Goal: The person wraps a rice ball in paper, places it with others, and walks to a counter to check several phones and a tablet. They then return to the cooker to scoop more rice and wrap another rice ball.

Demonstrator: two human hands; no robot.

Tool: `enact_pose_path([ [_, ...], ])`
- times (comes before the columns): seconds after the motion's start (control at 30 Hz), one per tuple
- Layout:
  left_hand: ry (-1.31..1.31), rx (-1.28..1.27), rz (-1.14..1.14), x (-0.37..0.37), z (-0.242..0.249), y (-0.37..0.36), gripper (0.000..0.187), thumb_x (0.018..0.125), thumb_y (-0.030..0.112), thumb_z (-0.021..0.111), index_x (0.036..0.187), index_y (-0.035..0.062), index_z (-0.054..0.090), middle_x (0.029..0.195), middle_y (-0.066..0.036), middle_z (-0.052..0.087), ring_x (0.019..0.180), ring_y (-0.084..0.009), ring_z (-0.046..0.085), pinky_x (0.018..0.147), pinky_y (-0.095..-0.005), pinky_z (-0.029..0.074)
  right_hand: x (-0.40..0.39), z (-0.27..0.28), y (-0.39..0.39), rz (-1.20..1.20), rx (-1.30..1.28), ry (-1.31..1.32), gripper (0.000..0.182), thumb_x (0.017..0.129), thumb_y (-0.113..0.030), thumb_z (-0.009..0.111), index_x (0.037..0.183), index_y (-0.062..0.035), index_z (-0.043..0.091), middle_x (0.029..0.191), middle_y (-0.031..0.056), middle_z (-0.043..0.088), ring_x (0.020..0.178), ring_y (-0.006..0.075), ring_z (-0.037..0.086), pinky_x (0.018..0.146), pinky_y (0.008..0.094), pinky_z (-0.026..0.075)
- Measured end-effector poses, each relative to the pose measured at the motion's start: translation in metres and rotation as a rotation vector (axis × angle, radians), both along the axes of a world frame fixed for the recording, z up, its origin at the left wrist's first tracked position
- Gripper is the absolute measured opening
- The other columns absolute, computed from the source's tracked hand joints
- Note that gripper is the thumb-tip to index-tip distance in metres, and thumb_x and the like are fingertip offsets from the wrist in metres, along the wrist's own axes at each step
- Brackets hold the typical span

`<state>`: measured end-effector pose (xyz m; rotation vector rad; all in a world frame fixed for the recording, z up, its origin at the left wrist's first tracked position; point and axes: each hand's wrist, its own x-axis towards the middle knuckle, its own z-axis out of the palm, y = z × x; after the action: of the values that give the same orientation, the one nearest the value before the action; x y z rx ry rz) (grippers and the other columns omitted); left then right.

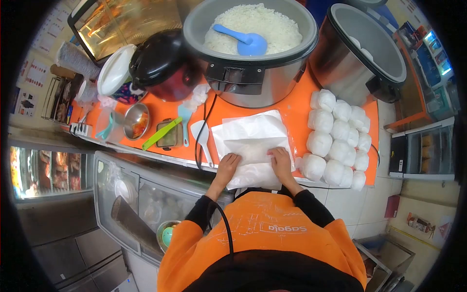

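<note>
A white sheet of wrapping paper [250,168] lies folded on the orange counter in front of me, over a stack of similar white sheets [265,124]. Its folded part bulges a little, and the contents are hidden inside. My left hand [228,164] grips the paper's left side, fingers bent over the fold. At the right side my right hand [281,160] holds the same fold with thumb and fingers. Several white wrapped bundles [321,138] are piled to the right of my right hand. A white paddle [202,141] lies left of the paper.
Behind the paper stands a big rice cooker [253,80] of white rice with a blue scoop [250,43]. A second steel cooker [335,63] stands right. On the left are a green-handled utensil [163,133], a steel bowl [130,116], a dark red pot [165,85] and a black cable [206,117].
</note>
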<state>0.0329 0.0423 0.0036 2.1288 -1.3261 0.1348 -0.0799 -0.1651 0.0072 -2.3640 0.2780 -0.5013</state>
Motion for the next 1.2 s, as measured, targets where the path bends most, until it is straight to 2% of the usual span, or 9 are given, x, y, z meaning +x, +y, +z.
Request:
enact_pose_path([
  [0.33,0.142,0.034,0.137,-0.002,-0.010,-0.004,0.030,0.073,0.002,0.062,0.101,-0.0026,0.054,0.093,-0.019,0.060,0.091,-0.0331,0.058,0.075,-0.0378,0.049,-0.004,-0.010,-0.010,0.041,-0.279,-0.005,0.027,0.073,-0.013,0.063,0.100,-0.0104,0.059,0.089,0.0070,0.062,0.091,0.0235,0.058,0.082,0.0376,0.043],
  [0.4,0.225,0.113,0.255,0.002,-0.010,-0.019,0.042,0.071,0.002,0.062,0.111,-0.0018,0.047,0.096,-0.021,0.056,0.085,-0.0351,0.058,0.069,-0.0403,0.048,0.008,-0.004,-0.010,0.035,-0.292,0.153,0.034,0.072,-0.013,0.064,0.105,-0.0118,0.057,0.095,0.0063,0.061,0.092,0.0228,0.057,0.083,0.0378,0.043],
  [0.53,0.229,0.267,0.282,0.024,0.030,-0.044,0.053,0.067,0.003,0.066,0.115,-0.0001,0.046,0.107,-0.020,0.052,0.090,-0.0327,0.056,0.076,-0.0387,0.047,0.037,0.028,-0.010,0.075,-0.410,0.399,0.045,0.068,-0.012,0.066,0.112,-0.0128,0.054,0.108,0.0066,0.056,0.094,0.0243,0.055,0.084,0.0383,0.041],
  [0.63,0.101,0.453,0.138,0.044,0.050,-0.047,0.051,0.065,0.004,0.068,0.113,0.0000,0.051,0.114,-0.018,0.050,0.100,-0.0308,0.053,0.085,-0.0371,0.044,0.050,0.042,-0.023,0.196,-0.521,0.161,0.049,0.066,-0.010,0.066,0.113,-0.0097,0.054,0.120,0.0086,0.050,0.103,0.0271,0.053,0.091,0.0396,0.038],
  [0.7,0.023,0.357,-0.089,0.056,0.032,-0.043,0.047,0.065,0.005,0.068,0.109,-0.0001,0.055,0.113,-0.016,0.053,0.105,-0.0296,0.051,0.090,-0.0365,0.043,0.049,0.029,-0.026,0.281,-0.492,0.086,0.046,0.068,-0.007,0.063,0.113,-0.0069,0.054,0.120,0.0118,0.051,0.106,0.0300,0.052,0.095,0.0401,0.037],
  [0.8,0.169,0.291,0.015,0.038,0.010,-0.035,0.036,0.067,0.003,0.066,0.103,-0.0008,0.059,0.114,-0.014,0.055,0.109,-0.0298,0.050,0.093,-0.0385,0.042,0.042,-0.002,-0.019,0.261,-0.248,0.161,0.040,0.072,-0.002,0.056,0.113,-0.0035,0.054,0.119,0.0156,0.052,0.110,0.0325,0.050,0.100,0.0403,0.034],
  [0.9,0.079,0.146,0.197,0.011,-0.014,-0.028,0.035,0.068,0.001,0.063,0.103,-0.0006,0.059,0.113,-0.013,0.057,0.113,-0.0294,0.048,0.097,-0.0387,0.039,0.022,-0.004,0.000,0.140,-0.085,0.117,0.044,0.072,0.002,0.055,0.115,-0.0011,0.052,0.112,0.0192,0.056,0.109,0.0354,0.050,0.099,0.0404,0.036],
  [1.03,-0.101,0.322,0.209,-0.009,-0.036,-0.025,0.059,0.075,0.007,0.059,0.127,-0.0100,0.035,0.132,-0.024,0.037,0.127,-0.0357,0.032,0.105,-0.0435,0.027,0.005,0.003,0.009,0.155,-0.076,0.157,0.056,0.075,-0.004,0.053,0.128,0.0013,0.037,0.127,0.0197,0.045,0.121,0.0321,0.040,0.103,0.0401,0.030],
  [1.2,0.394,0.166,0.140,-0.032,0.008,-0.040,0.095,0.074,0.031,0.065,0.136,-0.0117,0.006,0.143,-0.029,0.009,0.134,-0.0415,0.008,0.109,-0.0459,0.007,0.001,0.007,0.006,0.269,-0.048,0.235,0.074,0.076,-0.015,0.056,0.137,0.0032,0.017,0.141,0.0184,0.026,0.133,0.0286,0.023,0.108,0.0383,0.020],
])
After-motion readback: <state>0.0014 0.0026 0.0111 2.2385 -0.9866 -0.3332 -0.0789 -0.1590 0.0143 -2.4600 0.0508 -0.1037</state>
